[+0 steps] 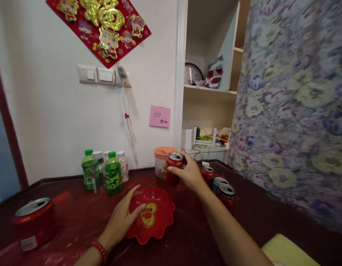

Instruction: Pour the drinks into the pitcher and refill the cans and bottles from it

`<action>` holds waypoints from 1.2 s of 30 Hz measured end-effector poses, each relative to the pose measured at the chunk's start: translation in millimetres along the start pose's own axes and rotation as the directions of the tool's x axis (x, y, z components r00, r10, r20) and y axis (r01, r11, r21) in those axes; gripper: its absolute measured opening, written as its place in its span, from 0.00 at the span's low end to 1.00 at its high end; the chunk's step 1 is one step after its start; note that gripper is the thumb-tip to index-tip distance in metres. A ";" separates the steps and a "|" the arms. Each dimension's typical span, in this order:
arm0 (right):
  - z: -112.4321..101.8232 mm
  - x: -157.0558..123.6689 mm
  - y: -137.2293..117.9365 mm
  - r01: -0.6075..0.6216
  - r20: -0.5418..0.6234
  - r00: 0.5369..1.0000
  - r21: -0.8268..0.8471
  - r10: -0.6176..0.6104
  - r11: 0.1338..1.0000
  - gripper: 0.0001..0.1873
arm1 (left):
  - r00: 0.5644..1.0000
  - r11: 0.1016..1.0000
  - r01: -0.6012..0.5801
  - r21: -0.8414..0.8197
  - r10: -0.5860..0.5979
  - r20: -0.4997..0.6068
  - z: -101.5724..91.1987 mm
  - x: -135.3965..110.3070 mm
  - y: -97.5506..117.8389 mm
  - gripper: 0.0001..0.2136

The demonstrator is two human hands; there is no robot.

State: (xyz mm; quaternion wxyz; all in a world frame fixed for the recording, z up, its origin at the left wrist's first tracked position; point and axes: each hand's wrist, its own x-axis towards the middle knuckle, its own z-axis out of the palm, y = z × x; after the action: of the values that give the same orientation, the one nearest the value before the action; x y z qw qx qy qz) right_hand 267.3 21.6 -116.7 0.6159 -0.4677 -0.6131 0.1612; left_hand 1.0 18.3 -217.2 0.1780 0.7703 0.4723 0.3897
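A red drink can (172,173) is upright in my right hand (191,171), with the thumb in front and the fingers round its far side. Just in front of it, nearer to me, lies a red scalloped plate (162,218) with a yellow printed motif. My left hand (122,214) rests at the plate's left edge, thumb and fingers apart, holding nothing. To the right of my right hand stand another red can (207,173), a teal-topped can (219,181) and a dark can (226,191). One more red can (34,225) stands at the far left.
Several bottles, among them a green bottle (113,175), stand by the wall. A clear tub with an orange lid (165,150) is behind the held can. A floral curtain (293,92) hangs at the right. Something pale yellow (287,251) lies at the near right.
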 end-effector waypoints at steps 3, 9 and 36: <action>-31.8 12.7 5.8 -0.010 -0.023 1.000 -0.104 0.007 0.995 0.35 | 0.994 1.000 -0.002 -0.007 0.002 -0.108 -0.8 1.8 -4.1 0.28; -69.2 23.3 35.3 -0.090 -0.040 0.996 -0.358 0.081 0.929 0.35 | 0.979 0.999 0.033 -0.037 -0.039 -0.200 0.4 3.1 -10.9 0.26; -30.3 -1.6 100.3 -0.129 -0.043 0.985 -0.832 0.169 0.540 0.31 | 0.985 0.997 0.073 -0.021 -0.076 -0.154 4.9 -0.4 -9.0 0.24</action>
State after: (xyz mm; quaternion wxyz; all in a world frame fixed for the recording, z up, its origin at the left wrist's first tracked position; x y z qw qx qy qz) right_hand 332.0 60.1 -189.6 0.2927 -0.7496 -0.5874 -0.0858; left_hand -0.6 22.8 -226.3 0.1611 0.7182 0.5102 0.4448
